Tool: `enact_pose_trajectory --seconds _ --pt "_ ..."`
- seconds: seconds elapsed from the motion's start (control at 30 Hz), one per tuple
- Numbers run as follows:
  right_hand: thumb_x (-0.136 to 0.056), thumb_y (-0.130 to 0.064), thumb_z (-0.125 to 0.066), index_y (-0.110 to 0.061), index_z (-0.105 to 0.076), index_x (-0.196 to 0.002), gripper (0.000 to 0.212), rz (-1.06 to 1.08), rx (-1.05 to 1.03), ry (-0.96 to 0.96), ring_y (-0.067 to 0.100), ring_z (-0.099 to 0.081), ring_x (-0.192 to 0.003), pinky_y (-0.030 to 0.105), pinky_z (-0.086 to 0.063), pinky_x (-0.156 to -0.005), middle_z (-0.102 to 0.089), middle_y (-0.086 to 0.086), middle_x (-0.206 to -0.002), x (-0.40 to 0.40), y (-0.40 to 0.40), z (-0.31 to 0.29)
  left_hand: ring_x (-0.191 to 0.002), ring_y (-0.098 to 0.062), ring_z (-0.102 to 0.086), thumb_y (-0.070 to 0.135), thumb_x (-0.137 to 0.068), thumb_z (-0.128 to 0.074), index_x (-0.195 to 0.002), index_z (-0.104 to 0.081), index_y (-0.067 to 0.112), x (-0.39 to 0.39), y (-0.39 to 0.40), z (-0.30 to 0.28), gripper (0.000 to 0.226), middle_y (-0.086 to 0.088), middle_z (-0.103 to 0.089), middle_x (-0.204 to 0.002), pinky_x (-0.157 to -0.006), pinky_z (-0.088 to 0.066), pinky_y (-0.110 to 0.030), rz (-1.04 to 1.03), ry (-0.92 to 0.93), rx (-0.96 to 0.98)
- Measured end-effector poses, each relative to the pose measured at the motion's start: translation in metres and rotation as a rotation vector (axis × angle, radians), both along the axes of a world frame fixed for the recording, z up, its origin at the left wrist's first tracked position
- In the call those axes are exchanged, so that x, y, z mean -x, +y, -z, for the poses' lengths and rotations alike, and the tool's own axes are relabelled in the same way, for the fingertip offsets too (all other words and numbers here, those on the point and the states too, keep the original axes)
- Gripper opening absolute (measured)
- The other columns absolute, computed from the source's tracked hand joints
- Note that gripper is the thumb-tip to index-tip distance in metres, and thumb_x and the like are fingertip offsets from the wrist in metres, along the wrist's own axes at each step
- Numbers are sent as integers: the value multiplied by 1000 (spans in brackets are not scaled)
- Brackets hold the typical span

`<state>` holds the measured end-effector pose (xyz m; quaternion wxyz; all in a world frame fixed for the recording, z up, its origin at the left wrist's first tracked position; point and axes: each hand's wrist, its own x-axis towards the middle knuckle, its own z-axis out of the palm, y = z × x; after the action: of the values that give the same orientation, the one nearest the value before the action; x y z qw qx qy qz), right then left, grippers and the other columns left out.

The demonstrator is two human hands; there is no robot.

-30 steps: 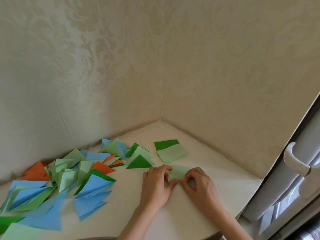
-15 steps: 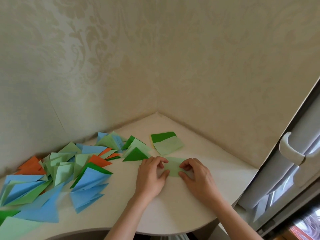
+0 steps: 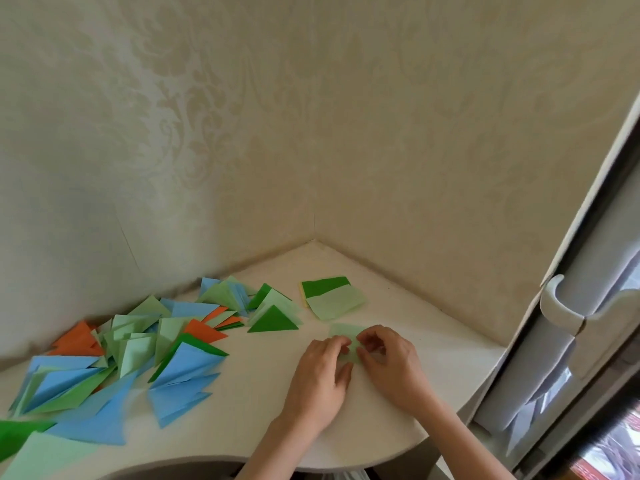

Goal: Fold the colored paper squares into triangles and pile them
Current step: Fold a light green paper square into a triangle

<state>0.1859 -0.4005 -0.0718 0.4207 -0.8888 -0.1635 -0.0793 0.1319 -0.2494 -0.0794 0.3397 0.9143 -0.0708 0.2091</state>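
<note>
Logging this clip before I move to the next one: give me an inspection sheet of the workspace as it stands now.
Surface: pale corner desk with a rounded front edge, set against two walls.
Job's things: light green sheet under both hands; small stack of unfolded squares behind it, dark green and light green showing on top; pile of folded triangles in blue, green and orange spread on the left.
Clutter: nothing seen.
Hands: left hand and right hand, fingers curled, both pinching the light green sheet.
Cables: nothing seen.
Surroundings: patterned beige wallpaper; white door handle at right.
</note>
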Motion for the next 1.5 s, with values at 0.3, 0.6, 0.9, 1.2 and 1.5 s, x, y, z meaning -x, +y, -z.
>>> enact_pose_trajectory --seconds 0.3,0.6,0.9,1.2,1.5 --pt "-94 -40 -54 -33 -52 -110 18 50 154 131 7 -59 -78 23 -45 -66 -64 -11 -87 -3 5 -16 -97 -1 -54 70 -71 -58 -118 -57 30 -5 29 -8 62 19 -60 -102 -89 -39 -24 33 29 -173" --pt "-91 -24 -53 -12 -74 -92 24 -36 121 250 20 -63 -78 26 -50 -68 -71 3 -87 16 20 -22 -91 -10 -56 46 -85 -64 -105 -60 22 2 43 -9 32 11 -63 -101 -85 -41 -25 34 -73 -234" --pt "-85 -52 -60 -39 -70 -101 23 -49 380 16 10 -51 -90 29 -39 -88 -48 -12 -98 1 13 -13 -84 -11 -54 15 -83 -67 -88 -59 24 -2 50 4 13 9 -59 -86 -77 -44 -26 -68 -14 -76" --pt "-84 -59 -58 -38 -56 -77 22 -16 296 20 6 -49 -90 27 -29 -82 -50 -14 -92 -15 27 -7 -83 -10 -53 14 -84 -66 -103 -51 23 -9 35 8 26 9 -57 -88 -72 -44 -21 -234 41 145" --pt "-80 -68 -56 -35 -53 -82 33 30 370 -23 5 -46 -94 26 -26 -82 -47 -15 -91 -17 31 3 -64 -15 -54 18 -68 -85 -97 -56 19 -15 23 8 41 11 -51 -72 -56 -48 -31 -330 -104 29"
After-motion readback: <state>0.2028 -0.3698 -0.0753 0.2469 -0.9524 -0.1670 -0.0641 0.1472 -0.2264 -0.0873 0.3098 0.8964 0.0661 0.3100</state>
